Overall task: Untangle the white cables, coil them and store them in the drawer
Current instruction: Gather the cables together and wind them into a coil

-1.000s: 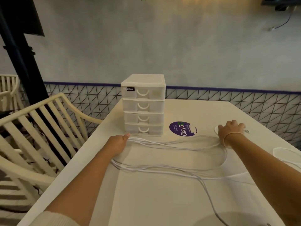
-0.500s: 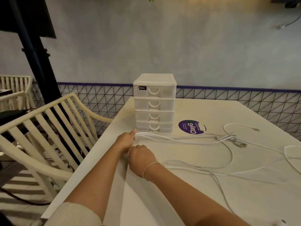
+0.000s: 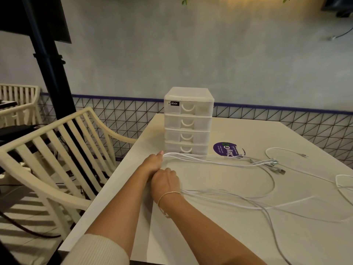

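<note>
White cables [image 3: 219, 161] sprawl on tabletop [image 3: 238, 236] in front of drawer unit [image 3: 188, 121], loops trailing right. Left hand [image 3: 152, 162] w/ fingers curled holds bunched end near unit's bottom drawer; right hand [image 3: 165, 181] just behind it, fingers curled over strands

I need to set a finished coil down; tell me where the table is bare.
Bare: behind the sticker, right of the drawer unit; also the near table beside the right forearm. Crowded: the white cables span middle and right.
</note>
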